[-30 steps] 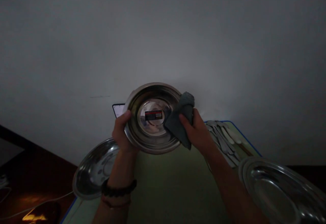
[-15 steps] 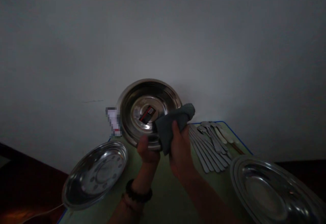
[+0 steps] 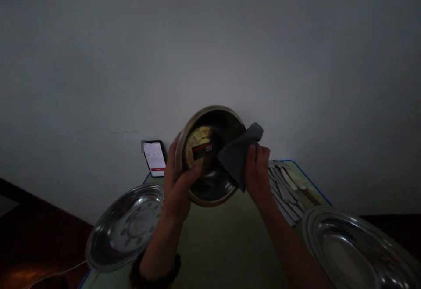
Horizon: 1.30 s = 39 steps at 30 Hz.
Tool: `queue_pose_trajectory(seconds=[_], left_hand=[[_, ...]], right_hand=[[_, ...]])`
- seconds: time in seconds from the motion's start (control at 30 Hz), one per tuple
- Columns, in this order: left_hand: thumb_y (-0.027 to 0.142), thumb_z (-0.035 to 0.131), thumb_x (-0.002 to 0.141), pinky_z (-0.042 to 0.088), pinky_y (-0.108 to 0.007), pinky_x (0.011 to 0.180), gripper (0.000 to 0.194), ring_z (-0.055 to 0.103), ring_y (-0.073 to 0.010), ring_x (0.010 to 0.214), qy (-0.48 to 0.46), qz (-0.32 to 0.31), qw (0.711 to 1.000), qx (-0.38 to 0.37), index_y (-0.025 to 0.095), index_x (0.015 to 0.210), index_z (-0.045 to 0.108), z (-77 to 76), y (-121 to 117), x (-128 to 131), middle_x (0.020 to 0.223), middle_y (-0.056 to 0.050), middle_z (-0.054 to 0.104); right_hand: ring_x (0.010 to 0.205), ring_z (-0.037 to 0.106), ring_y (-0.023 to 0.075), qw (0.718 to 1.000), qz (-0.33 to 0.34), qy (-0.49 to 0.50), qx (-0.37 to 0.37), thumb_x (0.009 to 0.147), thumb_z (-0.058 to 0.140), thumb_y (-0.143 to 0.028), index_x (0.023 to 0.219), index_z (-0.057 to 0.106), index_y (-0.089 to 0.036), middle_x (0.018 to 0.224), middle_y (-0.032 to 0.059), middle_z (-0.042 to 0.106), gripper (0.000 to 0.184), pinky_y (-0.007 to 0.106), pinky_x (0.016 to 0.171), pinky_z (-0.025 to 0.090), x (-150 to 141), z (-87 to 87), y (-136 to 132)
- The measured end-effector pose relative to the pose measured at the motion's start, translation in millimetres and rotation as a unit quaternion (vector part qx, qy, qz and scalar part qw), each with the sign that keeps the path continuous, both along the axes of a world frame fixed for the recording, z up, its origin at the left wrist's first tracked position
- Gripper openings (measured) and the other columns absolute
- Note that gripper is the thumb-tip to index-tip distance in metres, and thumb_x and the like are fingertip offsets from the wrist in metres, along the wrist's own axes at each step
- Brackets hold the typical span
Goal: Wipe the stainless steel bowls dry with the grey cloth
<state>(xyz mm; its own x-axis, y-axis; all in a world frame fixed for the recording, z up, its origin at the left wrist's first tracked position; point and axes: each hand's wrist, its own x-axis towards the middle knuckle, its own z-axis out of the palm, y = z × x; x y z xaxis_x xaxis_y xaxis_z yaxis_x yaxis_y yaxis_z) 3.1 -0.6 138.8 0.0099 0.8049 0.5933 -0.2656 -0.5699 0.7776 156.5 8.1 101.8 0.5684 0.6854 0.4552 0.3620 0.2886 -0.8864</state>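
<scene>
A shiny steel basin [image 3: 213, 192] is held up, tilted toward me, with a dark label [image 3: 202, 150] on its inner bottom. My left hand [image 3: 177, 181] grips its left side, the thumb over the rim and the fingers behind. In my right hand [image 3: 258, 170] a grey cloth [image 3: 235, 155] is bunched and laid over the basin's right rim. The fingers of that hand are closed on the cloth; whether they also pinch the rim is hidden.
A steel basin [image 3: 115, 240] rests at the left, and stacked steel basins [image 3: 348, 249] at the right. Several spoons and other cutlery [image 3: 286, 188] lie behind the right forearm. A phone [image 3: 154, 158] leans at the wall [image 3: 210, 39]. The green table [image 3: 226, 245] has blue edging.
The basin has shifted right and turned to a steeper tilt. My left hand has moved from its lower rim up to its left side. My right hand has gone right with the cloth.
</scene>
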Motion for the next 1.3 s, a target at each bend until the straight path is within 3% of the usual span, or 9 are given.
queue_pose_trajectory(seconds=[0.13,0.3,0.43,0.57,0.77,0.87,0.97,1.13,1.3], left_hand=[[0.021,0.061,0.074,0.040,-0.044,0.104,0.058,0.054,-0.0286,0.120,0.024,-0.048,0.996,-0.068,0.028,0.131,0.050,3.6,-0.5,2.4,0.127,-0.003,0.062],[0.025,0.061,0.076,0.039,-0.045,0.105,0.056,0.051,-0.0298,0.123,0.058,0.017,0.996,-0.072,0.029,0.131,0.050,2.3,3.5,-0.2,0.130,-0.003,0.059],[0.027,0.063,0.077,0.038,-0.042,0.106,0.057,0.051,-0.0278,0.123,0.070,0.046,0.995,-0.058,0.031,0.131,0.049,4.6,2.9,-2.5,0.130,-0.002,0.058],[0.027,0.064,0.076,0.041,-0.041,0.103,0.059,0.052,-0.0274,0.122,0.093,0.047,0.993,-0.056,0.031,0.133,0.048,5.8,-2.3,2.0,0.131,-0.002,0.058],[0.030,0.061,0.078,0.043,-0.043,0.100,0.055,0.054,-0.0282,0.118,0.088,0.022,0.994,-0.068,0.031,0.132,0.048,6.3,-3.4,1.3,0.128,-0.003,0.060],[0.030,0.061,0.078,0.045,-0.042,0.098,0.057,0.056,-0.0280,0.116,0.102,0.001,0.991,-0.090,0.030,0.133,0.047,5.2,-1.3,0.3,0.127,-0.003,0.061],[0.029,0.062,0.078,0.045,-0.039,0.098,0.055,0.057,-0.0260,0.115,0.096,-0.028,0.989,-0.108,0.029,0.131,0.049,0.2,2.9,1.6,0.125,-0.002,0.062],[0.030,0.059,0.079,0.044,-0.040,0.098,0.052,0.057,-0.0266,0.114,0.088,-0.039,0.989,-0.109,0.026,0.130,0.050,-5.1,8.3,3.1,0.123,-0.004,0.063],[0.033,0.062,0.078,0.044,-0.040,0.097,0.056,0.057,-0.0259,0.112,0.130,-0.004,0.985,-0.115,0.025,0.132,0.047,1.3,7.9,1.4,0.123,-0.005,0.062]], right_hand=[[0.096,0.051,0.0226,0.991,-0.042,-0.126,-0.002,0.093,0.032,-0.039,0.119,0.053,-0.016,0.102,0.0114,0.047,0.040,0.041,0.089,0.043,2.9,-10.6,6.3],[0.090,0.058,0.0223,0.994,-0.009,-0.112,0.009,0.087,0.052,-0.037,0.138,0.031,-0.017,0.102,0.0100,0.059,0.058,0.039,0.082,0.048,-2.1,-6.2,2.0],[0.102,0.055,0.0260,0.974,0.050,-0.220,-0.037,0.091,0.046,-0.030,0.114,0.056,-0.018,0.112,0.0140,0.059,0.028,0.043,0.087,0.045,-14.4,6.8,-11.6],[0.106,0.049,0.0332,0.922,0.007,-0.361,-0.139,0.090,0.043,-0.020,0.109,0.065,-0.021,0.119,0.0184,0.052,0.030,0.050,0.085,0.042,-27.7,11.1,-21.5],[0.105,0.048,0.0325,0.921,-0.029,-0.374,-0.109,0.090,0.042,-0.021,0.135,0.047,-0.022,0.121,0.0181,0.051,0.045,0.050,0.084,0.042,-19.8,6.3,-18.8],[0.109,0.050,0.0312,0.924,0.051,-0.371,-0.083,0.092,0.037,-0.024,0.140,0.041,-0.017,0.125,0.0171,0.055,0.048,0.048,0.087,0.043,-12.0,6.7,-15.3],[0.097,0.061,0.0275,0.914,0.140,-0.360,-0.123,0.093,0.033,-0.022,0.142,0.036,-0.011,0.111,0.0166,0.066,0.050,0.042,0.083,0.047,-7.4,9.0,-14.4],[0.082,0.067,0.0263,0.902,0.118,-0.365,-0.198,0.094,0.036,-0.028,0.118,0.062,-0.017,0.095,0.0133,0.072,0.037,0.039,0.076,0.048,-5.4,9.7,-15.9],[0.106,0.058,0.0261,0.890,0.137,-0.409,-0.147,0.088,0.049,-0.018,0.112,0.066,-0.017,0.114,0.0111,0.066,0.030,0.038,0.089,0.045,-7.9,9.8,-18.7]])
